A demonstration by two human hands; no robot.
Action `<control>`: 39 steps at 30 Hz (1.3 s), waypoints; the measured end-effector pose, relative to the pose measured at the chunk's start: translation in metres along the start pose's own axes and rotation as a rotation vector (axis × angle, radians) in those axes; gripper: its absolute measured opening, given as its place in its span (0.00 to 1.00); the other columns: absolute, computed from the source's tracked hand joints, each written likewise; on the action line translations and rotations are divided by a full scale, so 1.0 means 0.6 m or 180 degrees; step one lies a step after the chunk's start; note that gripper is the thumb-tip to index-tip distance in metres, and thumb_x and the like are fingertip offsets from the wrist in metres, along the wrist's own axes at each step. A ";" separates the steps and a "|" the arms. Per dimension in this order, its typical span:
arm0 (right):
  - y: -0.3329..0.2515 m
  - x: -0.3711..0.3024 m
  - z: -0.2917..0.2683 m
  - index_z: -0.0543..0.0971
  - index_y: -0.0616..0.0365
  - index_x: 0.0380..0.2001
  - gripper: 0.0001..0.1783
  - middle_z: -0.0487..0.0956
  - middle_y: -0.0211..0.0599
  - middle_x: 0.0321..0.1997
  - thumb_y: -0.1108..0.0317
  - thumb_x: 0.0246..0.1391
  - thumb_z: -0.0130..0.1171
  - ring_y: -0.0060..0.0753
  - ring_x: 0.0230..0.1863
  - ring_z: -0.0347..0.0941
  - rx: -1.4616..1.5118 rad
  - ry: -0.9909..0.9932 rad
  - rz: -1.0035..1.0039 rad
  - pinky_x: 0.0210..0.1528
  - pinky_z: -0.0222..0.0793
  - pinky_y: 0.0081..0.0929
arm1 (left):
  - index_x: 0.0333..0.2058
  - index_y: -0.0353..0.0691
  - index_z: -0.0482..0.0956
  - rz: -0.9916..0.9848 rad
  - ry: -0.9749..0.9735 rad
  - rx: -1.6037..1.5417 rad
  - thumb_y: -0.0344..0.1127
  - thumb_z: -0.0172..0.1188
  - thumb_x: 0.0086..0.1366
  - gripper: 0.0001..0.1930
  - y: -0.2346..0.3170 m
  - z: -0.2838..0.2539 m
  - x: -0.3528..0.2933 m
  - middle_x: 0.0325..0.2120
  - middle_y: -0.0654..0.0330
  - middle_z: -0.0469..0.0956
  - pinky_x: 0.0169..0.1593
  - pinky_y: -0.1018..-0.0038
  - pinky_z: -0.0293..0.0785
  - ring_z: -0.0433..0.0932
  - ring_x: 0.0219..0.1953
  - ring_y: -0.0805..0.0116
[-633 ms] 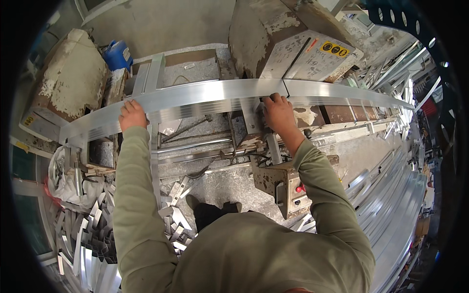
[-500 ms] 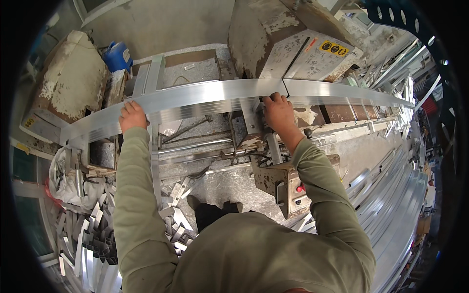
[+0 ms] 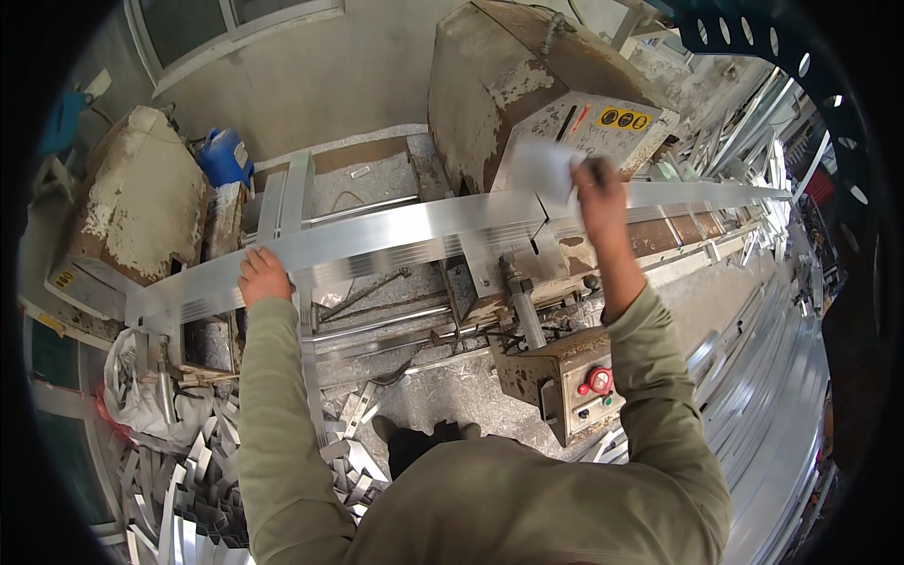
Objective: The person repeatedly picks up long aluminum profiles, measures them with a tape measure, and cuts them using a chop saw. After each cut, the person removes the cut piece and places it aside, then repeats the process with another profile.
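A long silver aluminium profile [image 3: 405, 223] lies across the machine bed in front of me. Toward its left end, my left hand [image 3: 264, 276] grips the near edge, with fingers over the top face. A narrow dark gap, beside the machine head, separates it from another length of profile [image 3: 697, 194] on the right. My right hand [image 3: 600, 193] is raised above this gap, fingers curled and smeared by motion. A pale, blurred piece [image 3: 544, 171] shows at its fingers; its kind cannot be made out. A clamp cylinder [image 3: 525, 315] stands below the gap.
Worn machine housings stand at left [image 3: 141, 198] and centre back [image 3: 508, 71]. A control box [image 3: 574, 381] with a red button sits before my right arm. Metal offcuts [image 3: 188, 480] pile at lower left; long profiles [image 3: 763, 405] lie at right. A blue jug [image 3: 224, 158] stands behind.
My right hand has left the profile's near edge and moved up and right, with the pale piece now showing at it. My left hand still holds the profile. The view has shifted slightly.
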State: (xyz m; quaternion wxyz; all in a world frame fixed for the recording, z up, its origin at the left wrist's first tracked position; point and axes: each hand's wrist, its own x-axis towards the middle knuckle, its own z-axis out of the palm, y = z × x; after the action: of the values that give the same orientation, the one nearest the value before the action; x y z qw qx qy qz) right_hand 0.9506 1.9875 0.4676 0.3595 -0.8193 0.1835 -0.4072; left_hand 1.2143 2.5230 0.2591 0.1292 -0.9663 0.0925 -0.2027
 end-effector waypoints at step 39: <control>-0.221 -0.187 0.666 0.80 0.58 0.42 0.28 0.85 0.58 0.47 0.41 0.77 0.51 0.71 0.50 0.80 -0.1428 -0.2324 -0.1120 0.51 0.75 0.59 | 0.65 0.52 0.82 -0.1957 0.1339 -0.0844 0.40 0.65 0.71 0.24 -0.576 0.032 -0.022 0.62 0.44 0.80 0.65 0.46 0.75 0.77 0.66 0.43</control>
State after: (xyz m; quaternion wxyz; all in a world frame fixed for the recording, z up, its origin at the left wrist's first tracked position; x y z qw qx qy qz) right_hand 1.2038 2.3191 0.3413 0.1398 -0.9853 -0.0132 -0.0971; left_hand 1.2543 2.8584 0.3365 -0.0852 -0.8946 -0.1512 -0.4118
